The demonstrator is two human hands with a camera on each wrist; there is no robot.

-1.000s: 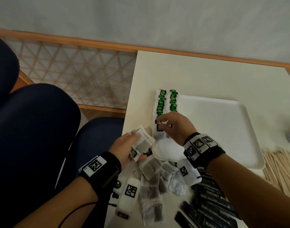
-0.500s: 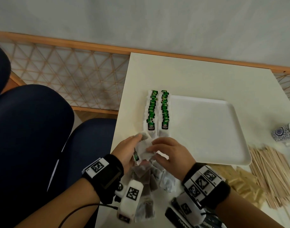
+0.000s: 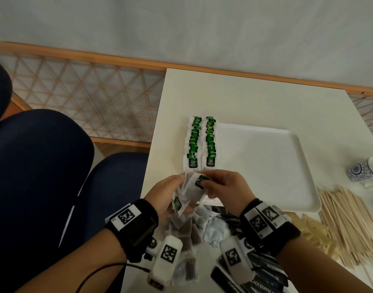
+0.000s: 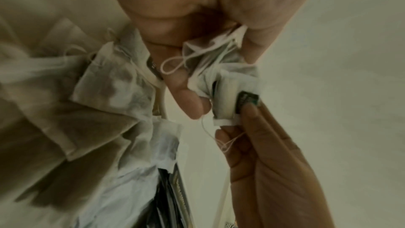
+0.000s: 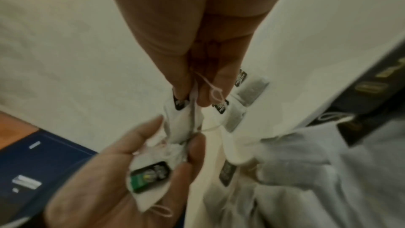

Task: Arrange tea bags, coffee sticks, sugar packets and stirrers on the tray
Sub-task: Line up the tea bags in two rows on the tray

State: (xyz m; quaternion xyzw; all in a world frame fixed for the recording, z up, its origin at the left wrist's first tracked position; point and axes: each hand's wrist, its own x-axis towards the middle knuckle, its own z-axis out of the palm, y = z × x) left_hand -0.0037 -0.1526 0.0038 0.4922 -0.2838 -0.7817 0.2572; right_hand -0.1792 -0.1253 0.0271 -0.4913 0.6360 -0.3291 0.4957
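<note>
Nearest the person, at the table's front edge, black coffee sticks lie in a loose heap under the right wrist, with a jumble of loose tea bags just to their left, under and between both wrists. Above that pile the left hand curls around a small bunch of tea bags, one green tag showing in its palm. The right hand meets it from the right, thumb and fingertips pinching a single tea bag by its top edge at the green tag, the bag touching the bunch in the left hand; a thin white string trails between the two hands. Just beyond the hands, two neat overlapping rows of green-tagged tea bags run away from the person along the left side of the white tray. To the right of the tray's near corner lie tan sugar packets and a spread of wooden stirrers. Farther right, at the picture's edge, stands a blue-and-white patterned cup.
</note>
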